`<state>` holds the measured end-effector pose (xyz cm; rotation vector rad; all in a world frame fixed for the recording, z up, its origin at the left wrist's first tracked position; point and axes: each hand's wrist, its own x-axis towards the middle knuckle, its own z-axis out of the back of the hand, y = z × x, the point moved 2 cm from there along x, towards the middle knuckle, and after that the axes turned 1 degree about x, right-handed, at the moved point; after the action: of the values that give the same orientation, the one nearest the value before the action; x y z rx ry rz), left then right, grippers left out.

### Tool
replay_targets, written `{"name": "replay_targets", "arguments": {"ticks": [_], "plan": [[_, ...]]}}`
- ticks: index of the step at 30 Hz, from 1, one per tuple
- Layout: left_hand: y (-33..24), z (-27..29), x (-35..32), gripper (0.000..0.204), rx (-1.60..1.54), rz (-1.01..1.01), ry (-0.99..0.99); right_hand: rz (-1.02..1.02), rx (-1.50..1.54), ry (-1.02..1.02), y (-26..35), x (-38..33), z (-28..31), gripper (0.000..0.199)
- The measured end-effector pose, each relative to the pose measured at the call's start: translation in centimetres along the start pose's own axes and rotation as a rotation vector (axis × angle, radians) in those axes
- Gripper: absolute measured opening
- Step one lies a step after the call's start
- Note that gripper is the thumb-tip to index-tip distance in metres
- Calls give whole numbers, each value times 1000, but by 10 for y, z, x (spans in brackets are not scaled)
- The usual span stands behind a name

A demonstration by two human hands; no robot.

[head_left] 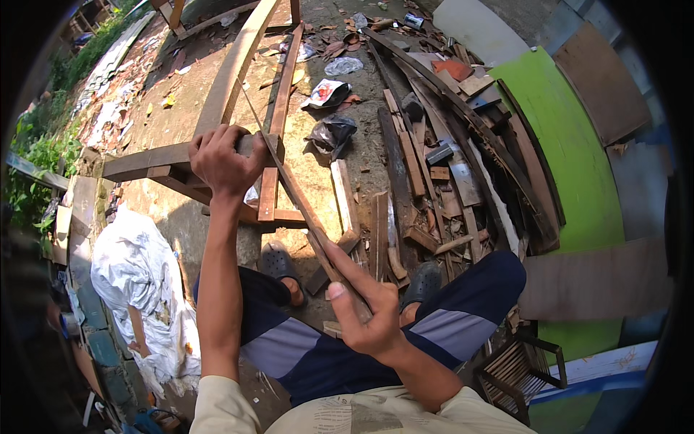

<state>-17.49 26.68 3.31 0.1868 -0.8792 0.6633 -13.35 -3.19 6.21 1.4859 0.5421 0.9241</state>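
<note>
My left hand [228, 160] is closed over the end of a wooden beam [141, 160], at the corner of a wooden frame [249, 54]. Beside those knuckles a handsaw [295, 194] crosses the beam's end, its long narrow blade seen nearly edge-on and pointing up and away. Lower down, my right hand [367, 309] wraps round the saw's wooden handle, with the index finger stretched along it. Whether the teeth have cut into the wood is too fine to tell. A lower rail [278, 123] of the frame runs away behind the blade.
Scrap wood [463, 155] lies piled on the right, beside a green panel [571, 145]. Short wood pieces [378, 235] lie by my feet. A white cloth [141, 271] is at the left, a slatted wooden stool [517, 372] at the lower right. Black plastic [331, 135] lies ahead.
</note>
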Motion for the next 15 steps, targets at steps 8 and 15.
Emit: {"name": "replay_targets", "arguments": {"ticks": [8,15], "plan": [[6,0,-4,29,4,-2,6,-27,7,34,5,12,0,50],[-3,1,0,27,-7,-5,0,-129,84,-3,16,13,9,46]]}}
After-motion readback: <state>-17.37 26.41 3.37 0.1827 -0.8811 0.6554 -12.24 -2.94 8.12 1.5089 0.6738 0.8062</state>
